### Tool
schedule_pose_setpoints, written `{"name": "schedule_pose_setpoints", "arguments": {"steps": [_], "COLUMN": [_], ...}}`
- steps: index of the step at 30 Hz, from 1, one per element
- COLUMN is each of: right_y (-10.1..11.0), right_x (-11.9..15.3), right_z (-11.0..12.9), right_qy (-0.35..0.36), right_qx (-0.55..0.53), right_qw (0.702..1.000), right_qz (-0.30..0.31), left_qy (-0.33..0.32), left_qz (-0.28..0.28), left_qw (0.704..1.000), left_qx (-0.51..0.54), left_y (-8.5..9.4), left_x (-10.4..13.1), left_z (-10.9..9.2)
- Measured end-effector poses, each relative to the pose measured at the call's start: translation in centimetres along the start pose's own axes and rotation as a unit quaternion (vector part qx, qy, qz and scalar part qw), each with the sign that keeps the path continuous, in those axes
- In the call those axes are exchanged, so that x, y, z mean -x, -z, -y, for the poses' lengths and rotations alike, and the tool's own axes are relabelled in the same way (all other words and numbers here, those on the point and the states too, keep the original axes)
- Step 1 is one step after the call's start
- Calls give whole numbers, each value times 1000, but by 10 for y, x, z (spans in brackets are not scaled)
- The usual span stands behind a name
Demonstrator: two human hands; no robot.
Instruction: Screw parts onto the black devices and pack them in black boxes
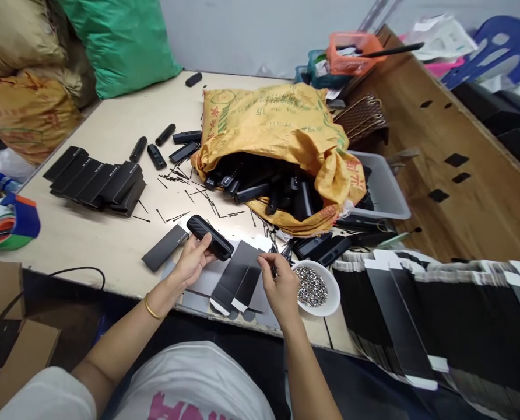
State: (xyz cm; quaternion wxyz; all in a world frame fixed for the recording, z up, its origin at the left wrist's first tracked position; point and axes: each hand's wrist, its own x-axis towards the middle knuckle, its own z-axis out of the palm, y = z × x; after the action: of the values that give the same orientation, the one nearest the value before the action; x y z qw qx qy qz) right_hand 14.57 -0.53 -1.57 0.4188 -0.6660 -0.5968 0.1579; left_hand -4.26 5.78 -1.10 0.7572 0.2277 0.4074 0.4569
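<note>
My left hand [194,262] is closed around a black handheld device [210,236] with a carbon-weave pattern, tilted above the table. At the upper right corner of a black cardboard box [236,277], the thumb and fingers of my right hand [280,283] are pinched together on its edge. White flaps show at the box's near end. Another black box [165,248] lies just left of my left hand. Beside my right hand stands a white bowl [332,291] full of small metal pieces.
A yellow woven sack [273,122] spills black devices across the table [124,245]. Thin black sticks lie scattered before it. Stacked black boxes [96,181] stand left, near a tape dispenser [13,224]. Flat black cartons [461,315] fill the right, beside a wooden panel [465,146].
</note>
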Motion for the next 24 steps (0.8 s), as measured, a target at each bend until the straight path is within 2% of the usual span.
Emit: {"name": "schedule_pose_setpoints", "arguments": {"steps": [6, 10, 13, 15, 17, 19, 20, 22, 24], "right_y": [-8, -16, -23, -27, -30, -31, -32, -32, -31], "right_x": [-4, -15, -30, -40, -45, -47, -46, -43, -40], "right_z": [5, 2, 4, 10, 17, 22, 24, 22, 18], "right_qy": [-62, -143, -215, -258, -293, -320, -330, -346, -347], "right_qx": [-76, -220, -392, -486, -534, -543, -542, -541, -547], "right_qw": [994, 965, 895, 834, 784, 758, 755, 757, 761], "right_qz": [53, 29, 7, 48, 121, 165, 167, 123, 36], "left_qy": [22, 84, 186, 248, 283, 300, 305, 286, 194], "left_qz": [19, 53, 103, 147, 191, 226, 238, 231, 158], "left_qw": [1000, 994, 971, 947, 926, 918, 917, 930, 961], "left_qx": [12, 53, 109, 145, 158, 130, 94, -10, -118], "left_y": [-1, -2, -8, -14, -21, -24, -24, -20, -12], "left_x": [0, -2, -3, -5, -6, -7, -8, -7, -3], "left_z": [-5, -11, -13, -11, -8, -4, -2, 0, 3]}}
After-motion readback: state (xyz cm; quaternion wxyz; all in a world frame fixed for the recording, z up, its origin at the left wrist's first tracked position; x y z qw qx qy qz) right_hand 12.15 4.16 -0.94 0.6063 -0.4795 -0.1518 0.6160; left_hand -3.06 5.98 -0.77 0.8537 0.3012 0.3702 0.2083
